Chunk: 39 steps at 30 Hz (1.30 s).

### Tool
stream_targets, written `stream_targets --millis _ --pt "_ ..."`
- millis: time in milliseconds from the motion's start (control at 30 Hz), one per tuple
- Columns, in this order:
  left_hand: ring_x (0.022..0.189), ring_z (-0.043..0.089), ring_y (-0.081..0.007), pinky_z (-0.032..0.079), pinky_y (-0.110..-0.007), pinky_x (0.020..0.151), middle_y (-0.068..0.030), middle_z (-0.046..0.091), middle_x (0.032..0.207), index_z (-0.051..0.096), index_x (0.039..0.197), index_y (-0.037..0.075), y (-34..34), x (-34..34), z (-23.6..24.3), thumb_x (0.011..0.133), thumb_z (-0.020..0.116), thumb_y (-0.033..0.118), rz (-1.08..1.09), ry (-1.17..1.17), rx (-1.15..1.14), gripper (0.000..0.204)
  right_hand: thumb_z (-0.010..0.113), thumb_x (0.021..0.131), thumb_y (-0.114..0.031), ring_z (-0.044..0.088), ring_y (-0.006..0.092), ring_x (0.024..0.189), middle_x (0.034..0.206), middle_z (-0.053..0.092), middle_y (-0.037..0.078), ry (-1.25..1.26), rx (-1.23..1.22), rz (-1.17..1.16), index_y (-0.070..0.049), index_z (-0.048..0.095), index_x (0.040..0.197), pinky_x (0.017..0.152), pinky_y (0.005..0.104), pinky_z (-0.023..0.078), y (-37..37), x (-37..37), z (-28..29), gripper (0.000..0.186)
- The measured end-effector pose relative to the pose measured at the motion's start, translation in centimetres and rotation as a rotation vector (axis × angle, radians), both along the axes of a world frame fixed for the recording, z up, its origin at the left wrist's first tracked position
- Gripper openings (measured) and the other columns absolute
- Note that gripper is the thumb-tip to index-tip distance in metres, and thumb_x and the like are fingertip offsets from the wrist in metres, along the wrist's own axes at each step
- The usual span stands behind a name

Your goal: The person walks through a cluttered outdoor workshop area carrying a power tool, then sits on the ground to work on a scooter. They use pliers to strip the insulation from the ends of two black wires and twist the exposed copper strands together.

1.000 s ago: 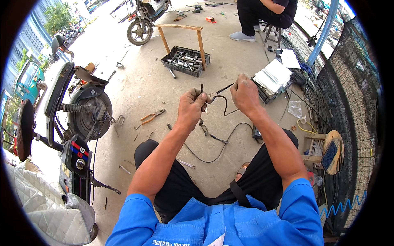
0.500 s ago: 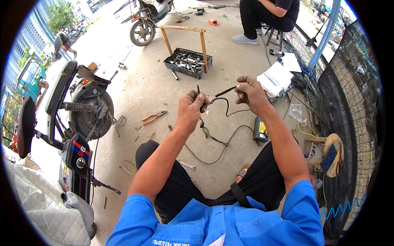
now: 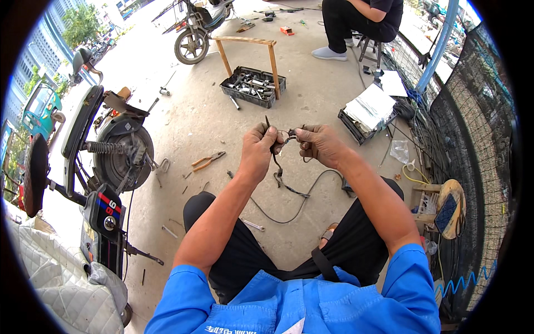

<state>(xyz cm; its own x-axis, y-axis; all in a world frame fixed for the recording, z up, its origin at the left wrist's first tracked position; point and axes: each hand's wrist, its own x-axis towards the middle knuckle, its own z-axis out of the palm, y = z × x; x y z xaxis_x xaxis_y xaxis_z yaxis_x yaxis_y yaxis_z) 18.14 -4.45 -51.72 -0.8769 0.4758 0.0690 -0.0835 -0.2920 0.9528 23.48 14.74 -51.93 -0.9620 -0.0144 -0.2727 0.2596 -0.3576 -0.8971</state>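
My left hand [image 3: 258, 149] is closed on a thin black cable, and a dark pointed tip sticks up above its thumb. Close beside it, my right hand [image 3: 322, 146] pinches a dark stretch of the same cable with thumb and fingertips. Thin wire strands show between the hands. From there the cable [image 3: 303, 207] hangs down and curves over the concrete floor, with a knotted, taped-looking part under my hands. Its far end runs toward a black box [image 3: 347, 187], mostly hidden by my right forearm.
Orange-handled pliers [image 3: 208, 160] and a wrench [image 3: 253, 225] lie on the floor. A black crate of metal sockets [image 3: 254, 101] with a wooden handle stands ahead. Left is a partly dismantled scooter [image 3: 117, 150]; right, a paper-topped crate [image 3: 370, 108] and wooden stool [image 3: 448, 210]. Another person [image 3: 359, 28] sits beyond.
My right hand has moved left and slightly down, from holding the cable stretched out to pinching it close beside my left hand. My left hand stays nearly in place.
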Motion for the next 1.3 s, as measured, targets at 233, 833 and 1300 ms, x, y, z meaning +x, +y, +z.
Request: stream_targets --millis 233,833,1300 --pt "0.065 0.050 -0.0105 0.042 -0.025 0.061 -0.0039 0.060 0.077 0.057 0.091 0.001 0.1 0.3 0.1 0.102 0.053 0.017 -0.028 0.053 -0.071 0.020 0.069 0.093 -0.032 0.051 0.0091 0.064 0.077 0.060 0.001 0.053 0.239 -0.074 -0.003 0.069 0.091 0.052 0.0231 0.043 -0.4 0.0 0.3 0.029" --pt "0.062 0.049 -0.0090 0.040 -0.024 0.058 -0.0032 0.059 0.075 0.059 0.087 0.000 1.0 1.7 0.6 0.101 0.056 0.017 -0.060 0.103 -0.187 0.022 0.064 0.094 -0.027 0.067 0.0323 0.065 0.066 0.067 0.020 0.206 0.986 -0.637 0.005 0.068 0.077 0.065 0.0427 0.050 2.8 -2.7 -0.8 0.036" --pt "0.061 0.044 -0.0100 0.037 -0.025 0.055 -0.0057 0.054 0.075 0.054 0.091 0.002 -4.6 -0.7 1.2 0.101 0.054 0.014 0.099 0.024 0.018 0.016 0.063 0.097 -0.028 0.044 0.0079 0.046 0.063 0.056 0.001 0.167 0.598 -1.083 -0.001 0.067 0.081 0.038 0.0251 0.031 16.1 0.2 1.3 0.032"
